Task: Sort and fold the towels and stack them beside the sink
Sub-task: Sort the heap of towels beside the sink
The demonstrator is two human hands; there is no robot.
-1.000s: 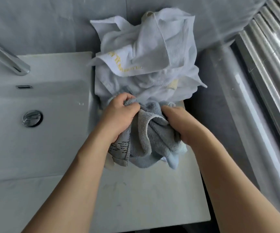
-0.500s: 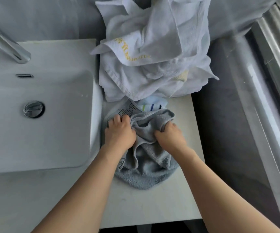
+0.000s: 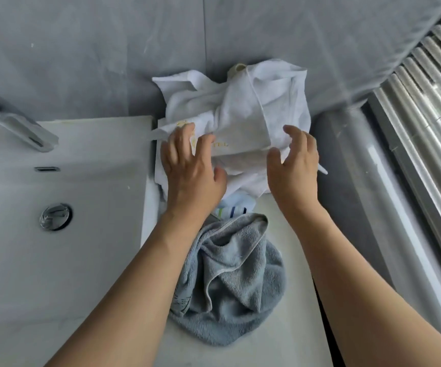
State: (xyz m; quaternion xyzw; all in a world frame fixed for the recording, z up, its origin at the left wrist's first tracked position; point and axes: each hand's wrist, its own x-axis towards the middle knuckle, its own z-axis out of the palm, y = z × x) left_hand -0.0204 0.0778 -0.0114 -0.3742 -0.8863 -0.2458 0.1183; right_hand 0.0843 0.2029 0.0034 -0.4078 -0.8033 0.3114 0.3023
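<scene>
A heap of crumpled white towels (image 3: 243, 112), one with yellow lettering, lies against the grey wall at the back of the white counter (image 3: 290, 335), right of the sink (image 3: 63, 247). My left hand (image 3: 191, 168) lies on the heap's left front with fingers spread. My right hand (image 3: 293, 165) hovers at the heap's right front, fingers loosely curved, holding nothing. A bunched grey-blue towel (image 3: 232, 284) lies on the counter between my forearms, apart from both hands. A small pale towel with coloured stripes (image 3: 236, 207) peeks out between the heap and the grey towel.
A chrome tap (image 3: 15, 125) and a drain plug (image 3: 55, 215) belong to the sink on the left. The counter's right edge drops to a dark gap. Beyond it run a white ledge (image 3: 388, 207) and ribbed slats (image 3: 431, 107).
Both hands let go of the grey-blue towel, which now lies on the counter, and moved back to the white heap. The view tilted up, showing more wall.
</scene>
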